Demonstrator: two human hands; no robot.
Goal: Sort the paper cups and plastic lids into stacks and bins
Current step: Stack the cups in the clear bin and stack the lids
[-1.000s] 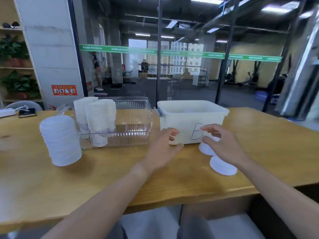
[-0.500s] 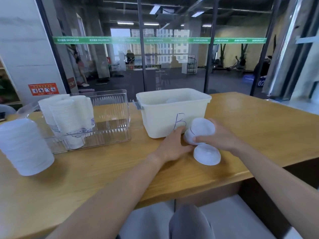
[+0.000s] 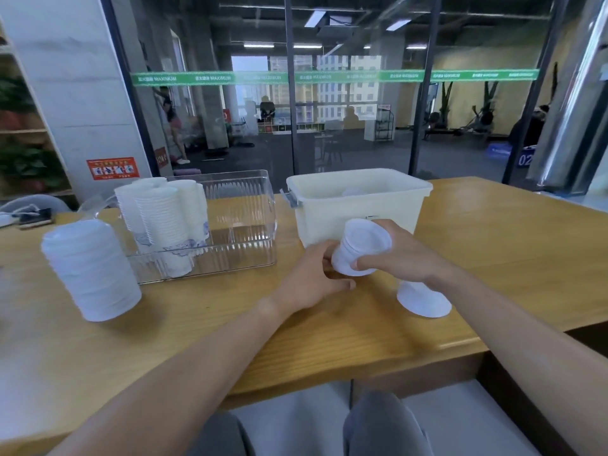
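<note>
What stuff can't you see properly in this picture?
- Head view: inside the white bin, its front wall hides nearly all; only a pale rounded shape shows.
- The mark on the bin's front: covered by the small lid stack and the right hand.
- The left hand fingertips: tucked behind that stack.
- The cups in the clear bin: their blue print is too blurry to make out.

Bare forearms (no sleeves), grey trousers
</note>
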